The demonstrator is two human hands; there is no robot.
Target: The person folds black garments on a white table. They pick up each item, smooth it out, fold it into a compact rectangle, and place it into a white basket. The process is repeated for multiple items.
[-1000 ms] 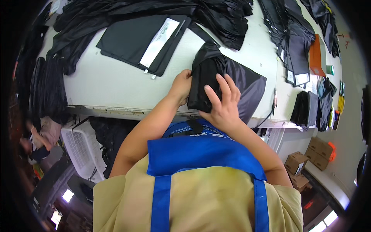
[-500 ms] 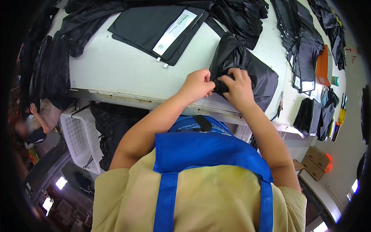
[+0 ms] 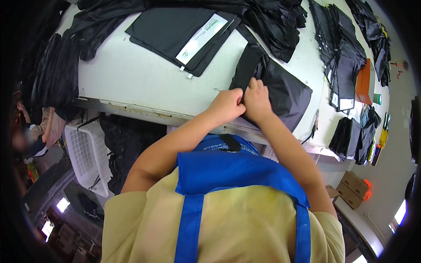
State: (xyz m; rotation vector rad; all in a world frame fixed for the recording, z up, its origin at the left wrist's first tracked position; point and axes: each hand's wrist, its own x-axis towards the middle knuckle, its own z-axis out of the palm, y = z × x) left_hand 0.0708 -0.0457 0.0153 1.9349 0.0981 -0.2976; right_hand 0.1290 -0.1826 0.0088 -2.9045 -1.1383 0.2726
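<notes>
A shiny black fabric piece [image 3: 289, 94] lies at the near edge of the white table, its left part folded or layered and its near side reaching the table rim. My left hand [image 3: 226, 105] is closed, thumb against curled fingers, pinching the fabric's left near edge. Close beside it, my right hand [image 3: 257, 101] is also closed, with its fingers bent down onto the same black fabric. The fingertips of both hands and the exact edge between them are hidden. Beyond my hands lies a stack of flat black fabric panels [image 3: 162, 33] with a white printed strip [image 3: 201, 39] on top.
The white table [image 3: 131, 74] has a worn front rim. More black garments [image 3: 340, 52] and an orange box [image 3: 365, 83] are at the right. Scissors [image 3: 315, 125] lie near the right front edge. A white plastic basket [image 3: 87, 153] stands below left, near another person [image 3: 37, 131].
My right hand has closed from spread fingers and moved slightly left, nearer my left hand. The bunched fabric beneath it is now flatter. The other person at the left has shifted.
</notes>
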